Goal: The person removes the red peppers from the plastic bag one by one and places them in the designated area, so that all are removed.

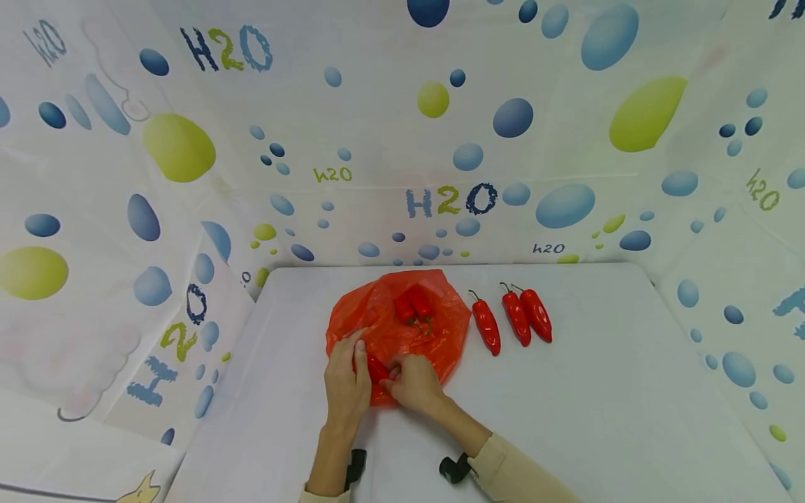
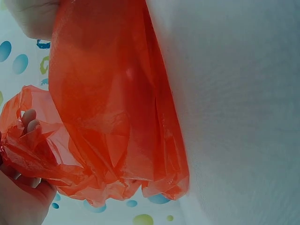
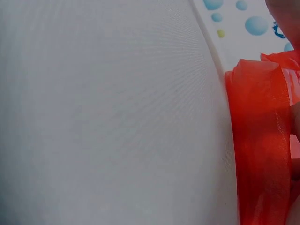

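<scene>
A red plastic bag (image 1: 352, 307) lies spread on the white table, its near side between my two hands. My left hand (image 1: 348, 381) grips the left edge of the bag; in the left wrist view its fingertips (image 2: 31, 120) show against the crumpled film. With curled fingers, my right hand (image 1: 414, 383) pinches a glossy red chili pepper (image 1: 377, 369) low over the bag. Farther back on the bag, two red peppers (image 1: 420, 302) rest side by side, green stems toward me. The bag's side (image 3: 260, 140) rises beside my right hand's fingers in the right wrist view.
Right of the bag, three more red peppers lie on the table: one pepper (image 1: 486, 325) close to the bag, and a pair (image 1: 528, 316) farther right. A patterned sheet (image 1: 377, 126) with bubbles and lettering hangs behind the white table (image 1: 597, 391).
</scene>
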Available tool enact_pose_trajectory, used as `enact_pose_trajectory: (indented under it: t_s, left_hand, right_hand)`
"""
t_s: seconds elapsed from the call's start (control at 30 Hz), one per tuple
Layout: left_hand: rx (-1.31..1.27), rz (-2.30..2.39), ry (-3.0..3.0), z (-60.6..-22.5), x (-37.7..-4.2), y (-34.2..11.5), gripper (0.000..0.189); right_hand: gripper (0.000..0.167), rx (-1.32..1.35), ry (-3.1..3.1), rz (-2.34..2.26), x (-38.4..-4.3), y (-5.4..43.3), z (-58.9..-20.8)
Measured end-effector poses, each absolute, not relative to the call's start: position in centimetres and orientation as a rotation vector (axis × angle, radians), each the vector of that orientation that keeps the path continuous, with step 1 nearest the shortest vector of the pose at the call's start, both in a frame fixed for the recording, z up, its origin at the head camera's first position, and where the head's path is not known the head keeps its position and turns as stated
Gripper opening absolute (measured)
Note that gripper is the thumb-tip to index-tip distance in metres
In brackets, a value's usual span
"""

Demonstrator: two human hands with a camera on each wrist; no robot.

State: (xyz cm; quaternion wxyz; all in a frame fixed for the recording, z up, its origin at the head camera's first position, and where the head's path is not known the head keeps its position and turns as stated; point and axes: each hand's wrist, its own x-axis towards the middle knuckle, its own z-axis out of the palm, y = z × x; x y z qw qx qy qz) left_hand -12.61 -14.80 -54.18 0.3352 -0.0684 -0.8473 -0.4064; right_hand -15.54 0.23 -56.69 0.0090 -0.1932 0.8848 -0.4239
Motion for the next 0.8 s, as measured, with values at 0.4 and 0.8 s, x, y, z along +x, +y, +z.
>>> enact_pose_trajectory:
  t_s: [0.4,0.8]
  left_hand:
    - [-0.187,-1.054,-2.219,-54.1,-12.5,-14.7,0.03]
    - [-0.212,-1.061,-2.216,-53.9,-12.5,-14.7,0.03]
  right_hand:
    - [0.021,-0.532,2.751,-1.409,-15.6,1.2,-56.2]
    - [0.022,-0.376,2.752,-1.438,-15.8,2.3,-55.4]
